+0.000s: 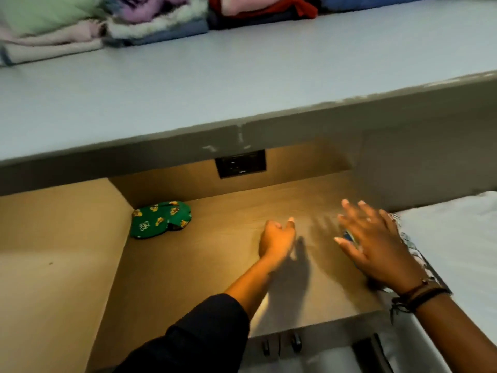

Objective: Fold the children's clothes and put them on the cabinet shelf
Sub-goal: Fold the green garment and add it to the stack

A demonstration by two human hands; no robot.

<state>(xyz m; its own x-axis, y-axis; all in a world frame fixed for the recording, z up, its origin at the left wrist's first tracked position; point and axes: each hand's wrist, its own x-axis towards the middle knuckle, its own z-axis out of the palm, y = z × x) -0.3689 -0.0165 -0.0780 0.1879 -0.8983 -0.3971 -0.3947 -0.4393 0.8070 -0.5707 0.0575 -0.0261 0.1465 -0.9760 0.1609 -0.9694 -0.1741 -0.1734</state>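
Observation:
Folded children's clothes point(150, 20) in green, pink, purple, blue and red lie in stacks at the back of the grey upper shelf point(242, 76). Below it is a lit wooden lower shelf point(201, 270). A small green cloth item with yellow prints point(160, 219) sits in its back left corner. My left hand point(275, 242) hovers over the middle of the lower shelf, fingers curled in, holding nothing. My right hand point(376, 243) is spread flat at the shelf's right side, over a pale patterned cloth point(411, 246) that shows along its edge; a bit of blue peeks under the palm.
A dark wall socket point(240, 164) is set in the back panel under the upper shelf. A white bed surface point(457, 238) lies to the right. Cabinet doors with dark handles point(295, 341) are below the lower shelf's front edge.

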